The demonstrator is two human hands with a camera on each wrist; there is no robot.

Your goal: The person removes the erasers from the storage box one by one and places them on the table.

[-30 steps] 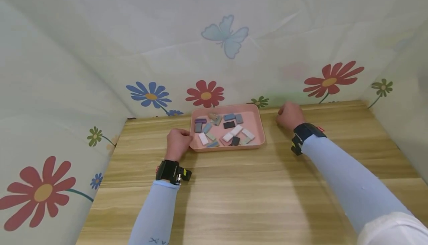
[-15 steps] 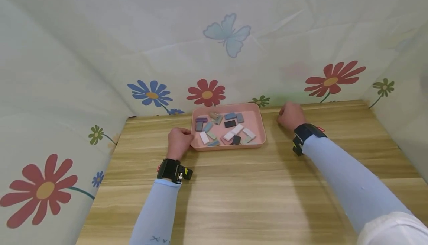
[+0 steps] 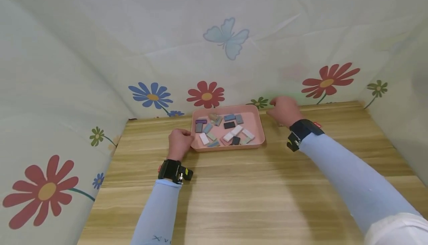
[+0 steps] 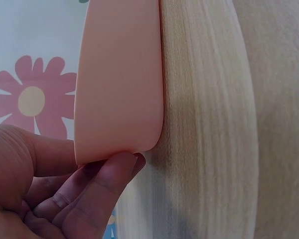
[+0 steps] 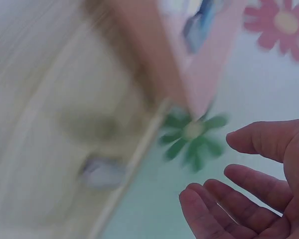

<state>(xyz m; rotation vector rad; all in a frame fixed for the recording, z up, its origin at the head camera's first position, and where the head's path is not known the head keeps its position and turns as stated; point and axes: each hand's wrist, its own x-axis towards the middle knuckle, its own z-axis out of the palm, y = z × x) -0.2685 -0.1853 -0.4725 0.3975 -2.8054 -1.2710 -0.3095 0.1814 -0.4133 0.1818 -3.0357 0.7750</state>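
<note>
A shallow pink tray (image 3: 228,148) stands at the back of the wooden table and holds several small blocks, such as a black one (image 3: 229,125) and a white one (image 3: 204,138). My left hand (image 3: 180,143) pinches the tray's near left corner; in the left wrist view, thumb and fingers hold its rim and outer wall. To the right of the tray, my right hand (image 3: 285,111) is raised off the table, its thumb and fingers (image 5: 259,179) apart and holding nothing. A small whitish-grey block (image 5: 103,172), blurred in the right wrist view, lies on the table near it.
A pale cloth wall (image 3: 174,66) with printed flowers rises right behind the tray and along both sides. The wooden tabletop (image 3: 240,193) spreads in front of the tray.
My right hand has lifted and moved left toward the tray, with its thumb and fingers now apart; a small block shows on the table there. The left hand keeps its hold on the tray.
</note>
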